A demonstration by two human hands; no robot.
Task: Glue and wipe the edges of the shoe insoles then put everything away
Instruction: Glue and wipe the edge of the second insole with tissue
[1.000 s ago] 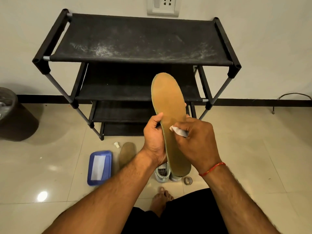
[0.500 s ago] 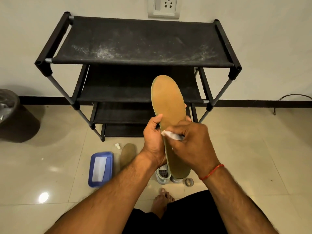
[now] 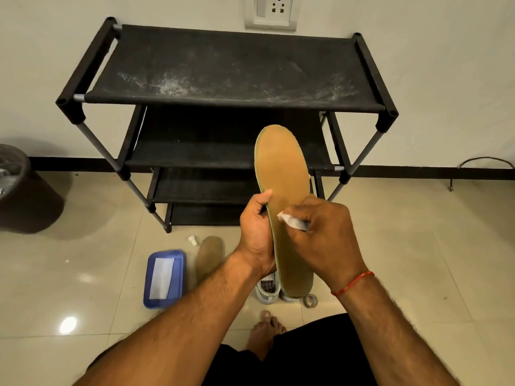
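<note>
the left hand (image 3: 257, 235) grips a tan insole (image 3: 281, 174) by its left edge, thumb curled over the front face and fingers behind, and holds it upright in front of the black shoe rack (image 3: 237, 71), toe end up. the right hand (image 3: 326, 240) is curled round a small white tube (image 3: 292, 222); the tube's tip touches the insole's face just inside the left edge, close to the left thumb. a red thread (image 3: 352, 282) circles the right wrist.

below the hands, on the tiled floor (image 3: 418, 260), a second insole (image 3: 210, 256) lies flat, partly hidden by the left forearm. just left of it sits a blue tray (image 3: 149, 288) with a white sheet inside, and a small white cap (image 3: 192, 240) stands near that insole's top end. a pair of pale shoes (image 3: 267, 291) shows under the held insole's heel, with a roll of tape (image 3: 310, 300) just to their right. a bare foot (image 3: 264, 332) rests on the floor nearer the person. a dark bin (image 3: 14, 174) stands at the far left.
</note>
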